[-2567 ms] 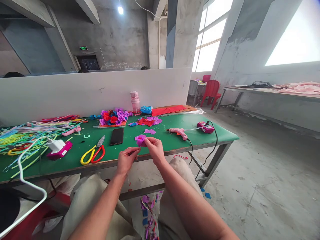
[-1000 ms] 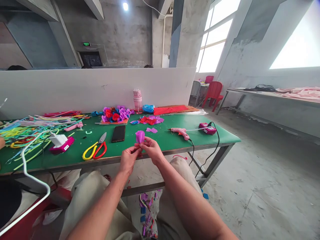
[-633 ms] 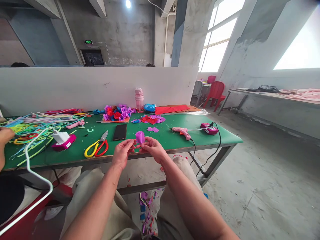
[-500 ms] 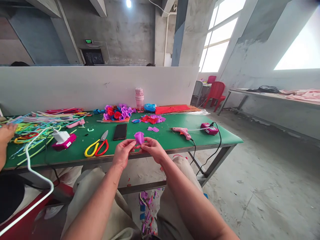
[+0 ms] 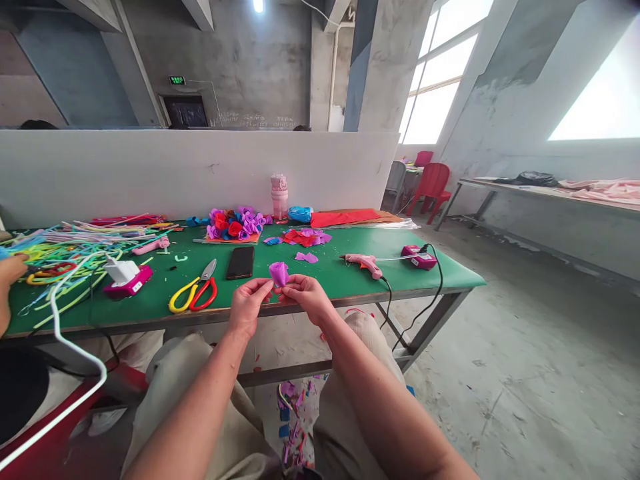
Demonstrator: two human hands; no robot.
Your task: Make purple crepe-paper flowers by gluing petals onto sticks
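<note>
Between both hands, over the table's front edge, is a purple paper flower with curled petals. My left hand pinches its base from the left, and my right hand pinches it from the right. Just beyond lie two purple paper petals and a heap of red and purple petals. Finished-looking paper flowers in purple, red and blue are piled further back. A pink glue gun rests to the right, its cord hanging off the table. Scissors and a black phone lie to the left.
The green table ends at a right corner, with a pink power block near it. Pipe cleaners cover the left side, where another person's hand works. A pink bottle stands against the white partition. Paper scraps litter the floor.
The purple flower has turned slightly in my fingers, so its curled, layered petals show more. The other person's hand at the left has shifted a little outward.
</note>
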